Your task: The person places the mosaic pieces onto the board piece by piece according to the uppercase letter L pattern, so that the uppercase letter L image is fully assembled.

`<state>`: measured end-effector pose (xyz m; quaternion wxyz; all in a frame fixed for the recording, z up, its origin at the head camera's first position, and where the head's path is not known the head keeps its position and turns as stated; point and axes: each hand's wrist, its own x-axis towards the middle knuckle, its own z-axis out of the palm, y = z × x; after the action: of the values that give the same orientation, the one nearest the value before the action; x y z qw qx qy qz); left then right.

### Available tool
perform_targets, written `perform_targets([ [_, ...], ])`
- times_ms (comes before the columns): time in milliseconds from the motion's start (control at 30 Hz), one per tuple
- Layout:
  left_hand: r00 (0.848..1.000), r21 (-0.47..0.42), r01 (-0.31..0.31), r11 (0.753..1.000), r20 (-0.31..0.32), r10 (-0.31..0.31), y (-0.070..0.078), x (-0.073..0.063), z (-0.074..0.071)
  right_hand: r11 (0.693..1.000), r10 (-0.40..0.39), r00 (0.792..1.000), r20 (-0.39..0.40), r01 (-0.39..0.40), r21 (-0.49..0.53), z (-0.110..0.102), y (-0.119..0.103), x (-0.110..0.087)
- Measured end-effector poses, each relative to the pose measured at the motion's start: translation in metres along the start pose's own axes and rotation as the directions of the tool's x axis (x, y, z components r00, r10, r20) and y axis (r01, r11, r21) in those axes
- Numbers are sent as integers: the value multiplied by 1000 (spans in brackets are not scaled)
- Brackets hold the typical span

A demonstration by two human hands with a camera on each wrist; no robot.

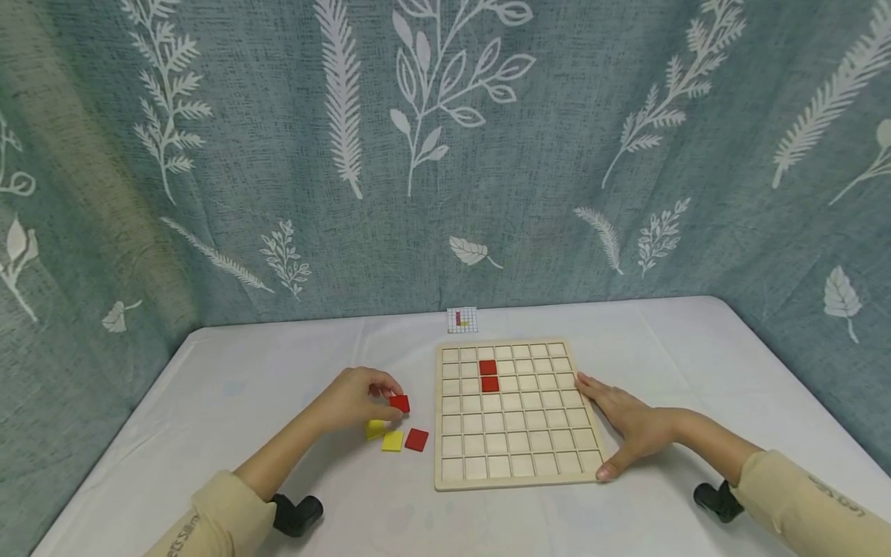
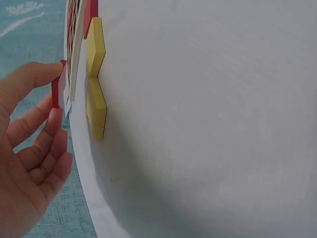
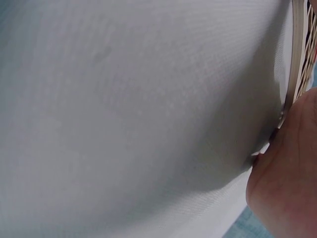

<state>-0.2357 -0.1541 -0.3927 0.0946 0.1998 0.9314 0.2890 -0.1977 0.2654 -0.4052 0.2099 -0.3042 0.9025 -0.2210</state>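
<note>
Between thumb and fingertips my left hand (image 1: 358,398) pinches a red square tile (image 1: 400,403), held above the table left of the board. The left wrist view shows that tile (image 2: 58,84) edge-on, gripped by thumb and finger of the hand (image 2: 32,148). Below the hand lie two yellow tiles (image 1: 393,441) and one red tile (image 1: 417,439). On the wooden grid board (image 1: 515,422) two red tiles (image 1: 489,384) sit in neighbouring cells of one column. My right hand (image 1: 629,422) rests at the board's right edge, fingers and thumb spread along it.
Behind the board lies a small card (image 1: 462,320) printed with a coloured grid pattern. A white cloth covers the table (image 1: 278,356). A blue-green curtain with white leaf prints (image 1: 390,232) hangs behind and at both sides. Black devices (image 1: 298,516) are at both wrists.
</note>
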Motion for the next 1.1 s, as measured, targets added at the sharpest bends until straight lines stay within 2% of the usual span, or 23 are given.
perform_targets([
  [367, 998, -5, -57, 998, 19, 57, 5, 10, 11, 999, -11, 1000, 1, 11, -31, -2, 0, 0],
  [467, 998, -4, -68, 998, 18, 68, 10, 14, 15, 999, -15, 1000, -4, 15, -28, -3, -1, 0],
  [700, 999, -12, -46, 999, -8, 46, 26, 23, 18, 999, 15, 1000, -13, -15, -41, -3, -3, 1],
  [933, 993, -8, -115, 993, -15, 115, 34, 31, 22, 997, 38, 999, -20, -39, -72, -4, -5, 2],
  [1100, 993, -31, -118, 993, -2, 118, 41, 35, 27, 996, 45, 999, -24, -47, -73, -3, -4, 1],
])
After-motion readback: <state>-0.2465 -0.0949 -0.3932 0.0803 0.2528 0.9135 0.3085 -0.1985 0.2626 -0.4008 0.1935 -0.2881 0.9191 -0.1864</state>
